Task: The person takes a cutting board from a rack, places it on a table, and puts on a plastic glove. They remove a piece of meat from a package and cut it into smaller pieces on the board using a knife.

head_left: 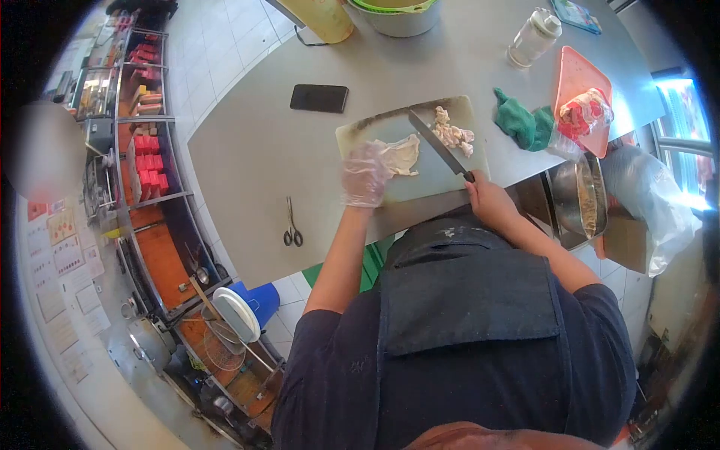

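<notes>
A white cutting board [427, 180] with a darkened far edge lies on the steel table in front of me. My left hand [365, 174], in a clear plastic glove, presses its closed fingers on a flat piece of pale raw meat [401, 156] at the board's left. In my right hand [489, 199], bare, is the black handle of a kitchen knife [439, 145]. Its blade slants across the board, tip pointing away and left. Just beyond the blade sits a small heap of cut meat pieces [452, 133]. The left fingertips are partly blurred by the glove.
Around the board on the steel table [247, 165] are a black phone [319, 98], scissors [292, 225], a green cloth [523, 121] and a lidded jar [534, 37]. An orange tray [579, 71] holds a red-and-white plastic bag [584, 114]. A metal basin [579, 199] stands low at the right.
</notes>
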